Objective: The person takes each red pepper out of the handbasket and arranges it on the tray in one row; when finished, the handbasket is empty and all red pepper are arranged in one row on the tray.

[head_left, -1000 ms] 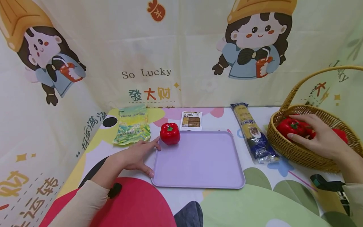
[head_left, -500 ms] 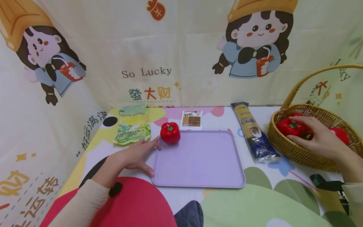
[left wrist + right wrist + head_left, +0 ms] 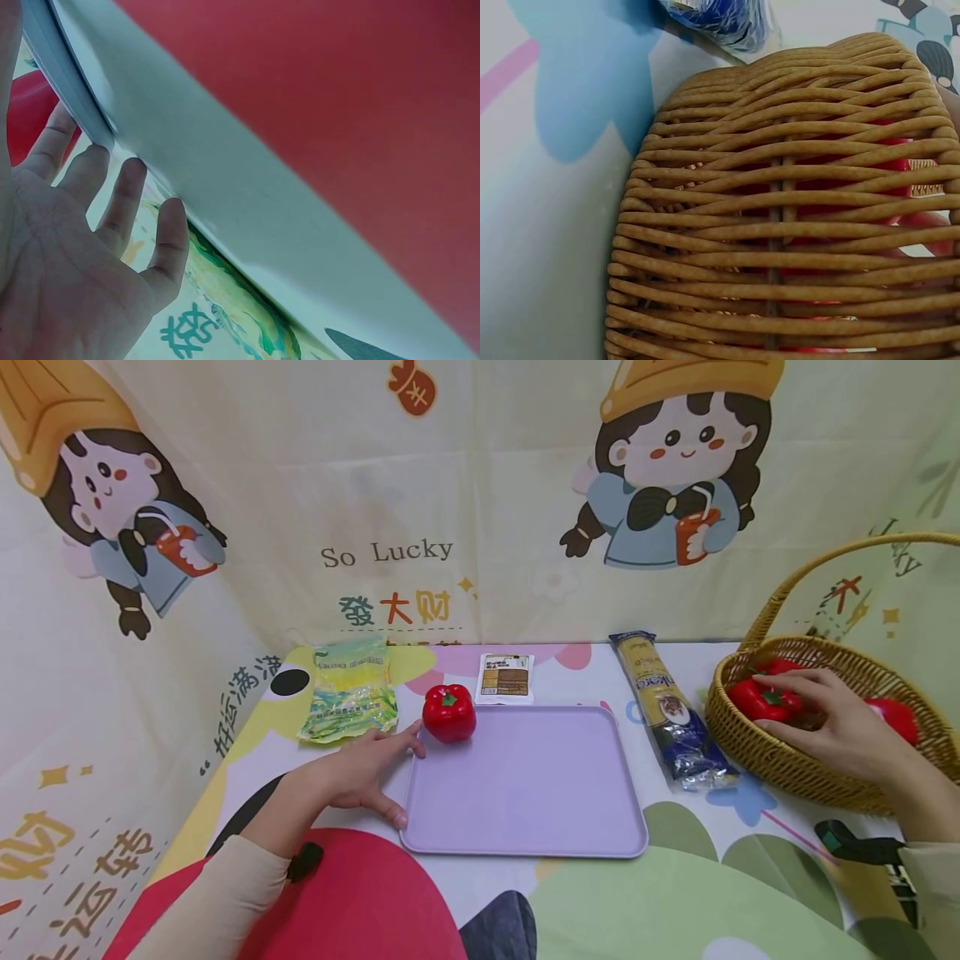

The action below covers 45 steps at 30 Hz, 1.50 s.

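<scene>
A lilac tray lies mid-table, with a red bell pepper upright in its far left corner. My left hand touches the tray's left edge, thumb and fingers spread; the left wrist view shows its fingertips along the rim. On the right stands a wicker basket holding several red bell peppers. My right hand reaches over the near rim and grips a green-stemmed bell pepper between thumb and fingers. In the right wrist view the basket wall hides most of this hand.
A blue and gold pasta packet lies between tray and basket. Behind the tray is a small white and brown packet. A green-yellow bag lies at the back left. The basket's tall handle arches above it.
My right hand has closed in on the bell pepper, which has shifted and turned slightly in the basket. The left hand and the tray stay in place.
</scene>
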{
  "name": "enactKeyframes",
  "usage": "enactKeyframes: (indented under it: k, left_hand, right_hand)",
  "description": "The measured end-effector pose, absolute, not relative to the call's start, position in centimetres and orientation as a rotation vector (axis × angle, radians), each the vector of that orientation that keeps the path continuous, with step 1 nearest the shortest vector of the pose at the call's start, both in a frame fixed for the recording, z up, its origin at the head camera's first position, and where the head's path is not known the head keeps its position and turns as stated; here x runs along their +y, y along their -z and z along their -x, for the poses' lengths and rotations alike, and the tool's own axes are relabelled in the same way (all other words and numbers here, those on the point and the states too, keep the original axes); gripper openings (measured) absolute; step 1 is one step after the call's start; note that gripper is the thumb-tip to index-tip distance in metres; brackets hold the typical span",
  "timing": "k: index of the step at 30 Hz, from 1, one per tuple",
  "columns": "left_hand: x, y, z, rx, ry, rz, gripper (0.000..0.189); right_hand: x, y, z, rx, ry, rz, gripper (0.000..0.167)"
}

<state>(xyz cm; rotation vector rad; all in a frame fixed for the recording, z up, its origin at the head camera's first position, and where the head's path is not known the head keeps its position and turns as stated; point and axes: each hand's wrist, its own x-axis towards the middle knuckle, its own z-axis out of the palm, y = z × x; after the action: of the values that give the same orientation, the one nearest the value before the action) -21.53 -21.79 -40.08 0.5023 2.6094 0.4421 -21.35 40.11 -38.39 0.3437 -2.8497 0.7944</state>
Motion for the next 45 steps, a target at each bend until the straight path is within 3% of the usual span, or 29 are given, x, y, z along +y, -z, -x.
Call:
enactKeyframes:
  k: [17, 38, 45]
  left_hand:
    - [-21.7, 40.2, 21.4, 2.598, -0.463, -0.516, 0.092]
    - [-21.8, 39.8, 21.6, 2.600, -0.466, -0.503, 0.103]
    - [-21.8, 39.8, 21.5, 2.605, -0.439, -0.498, 0.097]
  right_hand:
    - [39.8, 37.2, 20.3, -2.730, -0.820, -0.195, 0.069]
    - [36.3, 34.5, 18.9, -2.575, -0.915, -0.366, 0.068]
    - [34.5, 33.9, 18.7, -2.563, -0.932, -0.449, 0.069]
